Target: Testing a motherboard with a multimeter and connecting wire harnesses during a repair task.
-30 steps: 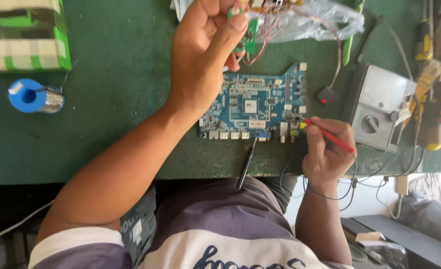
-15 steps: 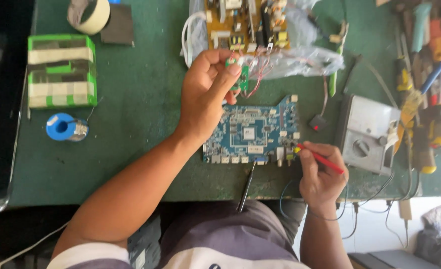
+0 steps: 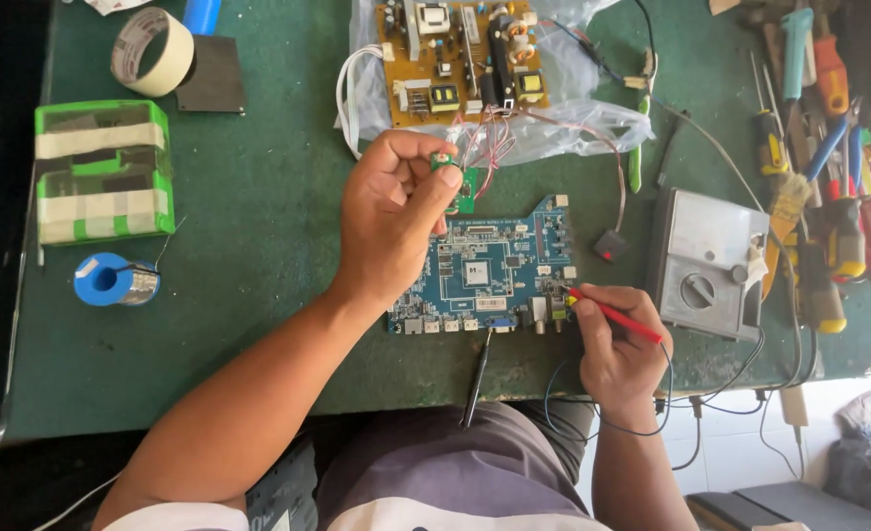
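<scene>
Single view, worn on my head, facing almost straight down over the green work table (image 3: 259, 295). The table's near edge cuts across the lower frame, with my lap below it. Close range: my forearms run up from the bottom edge and my left hand (image 3: 391, 221) sits near centre. The blue circuit board (image 3: 490, 270) lies mid-frame. No second view to compare.

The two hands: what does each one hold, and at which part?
Left hand pinches the small green board at its upper end. Right hand grips the red probe along its shaft, near the tip.
</scene>
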